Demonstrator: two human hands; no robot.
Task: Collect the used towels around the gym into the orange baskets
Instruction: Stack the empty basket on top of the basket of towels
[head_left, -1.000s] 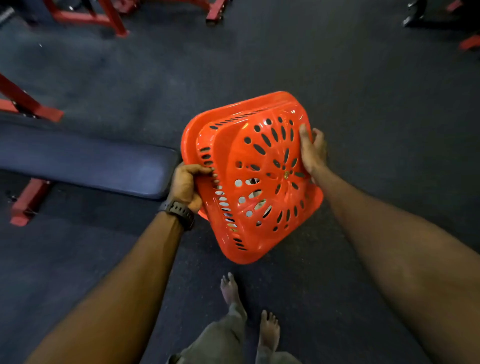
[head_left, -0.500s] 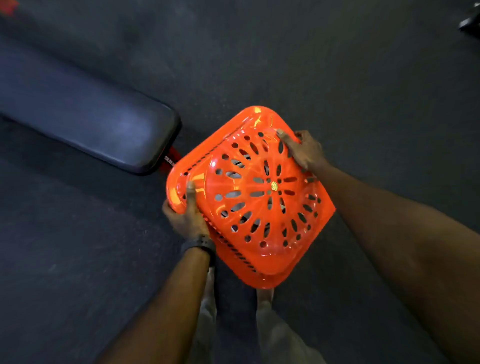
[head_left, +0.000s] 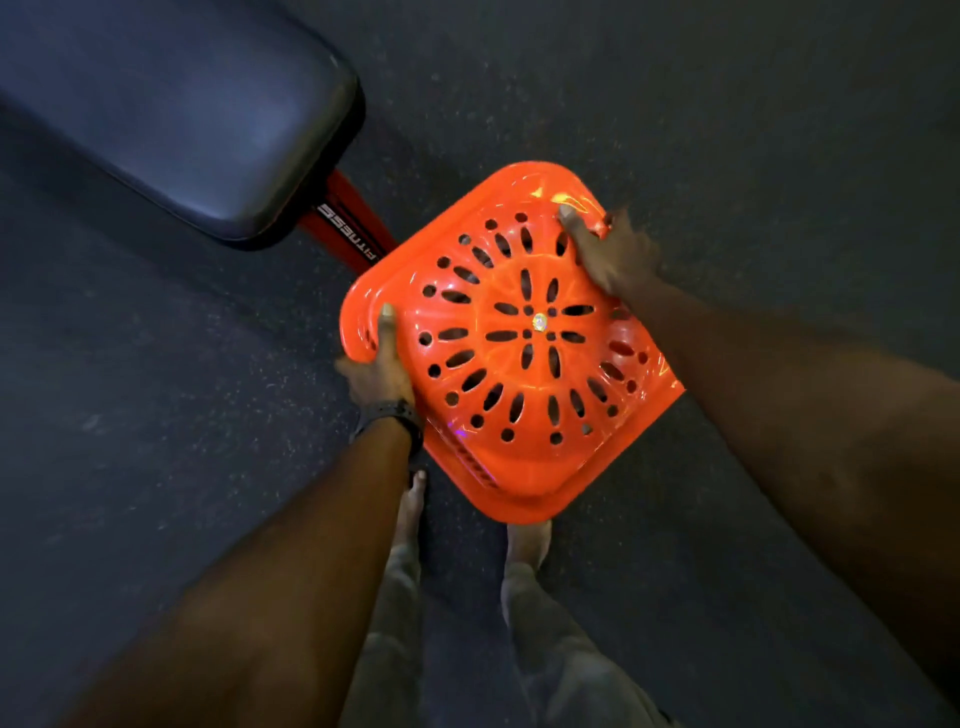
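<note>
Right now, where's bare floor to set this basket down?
Bare floor lies right of the orange basket, beyond the right hand, and on the left, below the bench pad. It is crowded up-left, where the red bench leg meets the basket's rim, and below, by the feet. The left hand holds the other edge.

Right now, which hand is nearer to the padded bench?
Left. The left hand grips the orange basket at the rim on the side toward the padded bench; the right hand holds the opposite rim, farther from it.

orange basket (head_left: 511, 343), perforated base facing up, overturned, above floor
</note>
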